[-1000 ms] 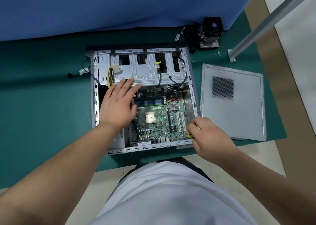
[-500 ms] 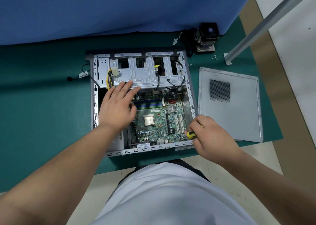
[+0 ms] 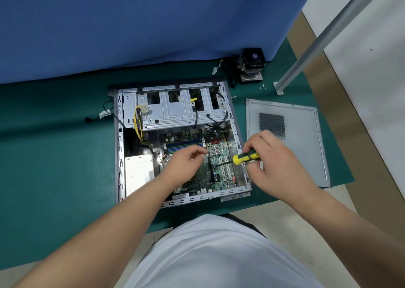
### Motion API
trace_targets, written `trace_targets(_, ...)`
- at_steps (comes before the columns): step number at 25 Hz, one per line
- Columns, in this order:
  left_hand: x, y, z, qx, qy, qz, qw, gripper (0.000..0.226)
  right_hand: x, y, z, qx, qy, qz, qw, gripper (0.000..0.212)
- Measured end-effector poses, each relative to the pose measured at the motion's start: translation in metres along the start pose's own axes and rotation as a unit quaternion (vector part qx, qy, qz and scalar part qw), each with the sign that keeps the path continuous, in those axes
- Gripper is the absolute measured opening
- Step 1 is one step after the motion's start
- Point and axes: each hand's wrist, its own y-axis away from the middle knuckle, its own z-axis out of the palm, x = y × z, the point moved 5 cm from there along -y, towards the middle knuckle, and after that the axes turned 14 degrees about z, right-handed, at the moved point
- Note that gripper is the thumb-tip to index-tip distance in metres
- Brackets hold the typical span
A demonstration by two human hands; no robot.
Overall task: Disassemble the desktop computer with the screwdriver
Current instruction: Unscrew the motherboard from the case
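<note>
screwdriver (image 3: 245, 157) gripped in right fingers (image 3: 252, 146)

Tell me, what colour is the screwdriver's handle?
Yellow and dark green; the screwdriver shows best in the head view, held by the right hand.

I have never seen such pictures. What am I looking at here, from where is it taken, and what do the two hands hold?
The camera sits on a person's head and looks down at their two bare hands. An opened desktop computer case lies flat on a green mat, its green motherboard showing. The right hand grips a yellow and green screwdriver pointing into the case. The left hand reaches over the board, fingers curled; whether it pinches something is unclear. The removed side panel lies to the right, a cooler fan behind.
</note>
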Motion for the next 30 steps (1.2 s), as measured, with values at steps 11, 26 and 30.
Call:
trace_targets(11, -0.009, 0.000, 0.029, 0.030, 0.466, -0.231, 0.854, 0.024, -0.013, -0.001, -0.021, 0.032, -0.071, 0.016, 0.997, 0.025)
trace_targets(26, -0.002, 0.009, 0.019, 0.086, 0.467, -0.240, 0.847, 0.024, 0.005, -0.034, 0.027, -0.041, -0.533, 0.201, 0.821, 0.017)
trace_targets(30, 0.008, 0.002, 0.010, 0.114, 0.514, -0.222, 0.821, 0.012, -0.010, -0.055, -0.002, -0.026, -0.555, 0.121, 0.822, 0.009)
